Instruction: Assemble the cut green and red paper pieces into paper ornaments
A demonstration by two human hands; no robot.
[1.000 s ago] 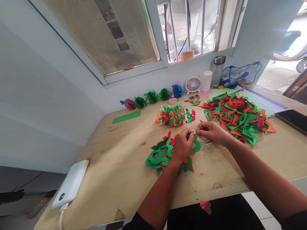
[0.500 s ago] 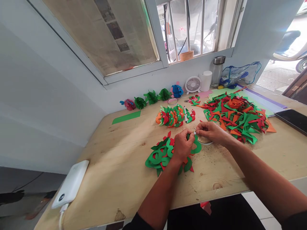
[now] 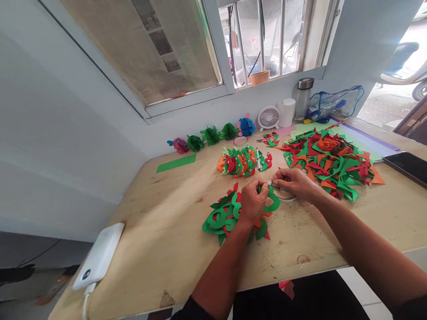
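My left hand (image 3: 255,200) pinches a curved green paper piece (image 3: 274,202) near a small white bit (image 3: 269,182) at its top. Just to the right, my right hand (image 3: 291,181) is closed, its fingertips close to that white bit; what it holds is too small to make out. A white ring (image 3: 288,199) lies on the table under my right hand. Beside and partly behind my left wrist is a heap of green, red and orange cut paper shapes (image 3: 218,218).
Behind my hands stands a row of folded paper pieces (image 3: 237,161) with a pen (image 3: 258,159). A large scrap pile (image 3: 333,160) and a phone (image 3: 407,165) are at the right. A white power bank (image 3: 99,255) sits at the left edge. A fan (image 3: 268,118) and bottle (image 3: 303,100) stand behind.
My left hand and the white bit have shifted slightly left, opening a small gap from my right fingertips. My right hand has hardly moved.
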